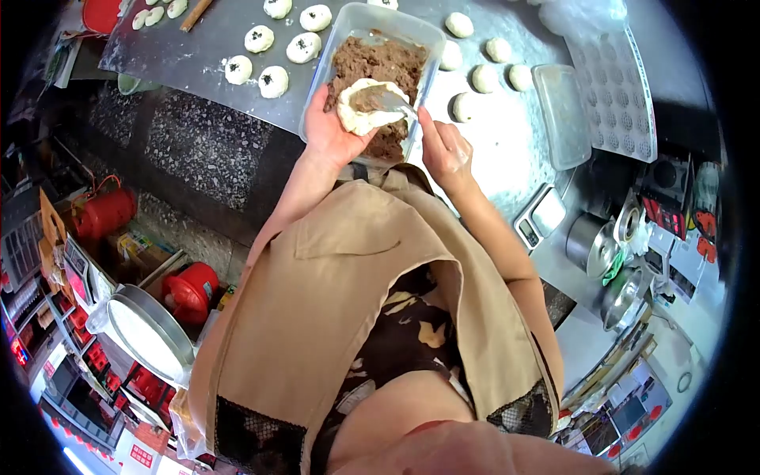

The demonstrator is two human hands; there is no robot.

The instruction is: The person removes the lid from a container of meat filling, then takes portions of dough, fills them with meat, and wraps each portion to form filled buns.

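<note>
My left hand (332, 136) holds a flattened round of pale dough (355, 121) over a clear plastic container (434, 39). Brown filling (396, 59) lies in the container, and some of the same filling sits on the dough. In my right hand (445, 150) is a metal spatula (393, 101), its blade touching the filling on the dough. To the left of the container are several filled dough balls with dark specks on top (304, 47). Several plain dough balls (484, 78) rest on the metal table to its right.
Right of the plain balls lie a clear lid (564, 119), a tray with round hollows (617, 95) and a digital scale (541, 216). A metal pot (587, 241) stands beyond. A wooden rolling pin (195, 14) lies on the metal table (214, 67) at the upper left.
</note>
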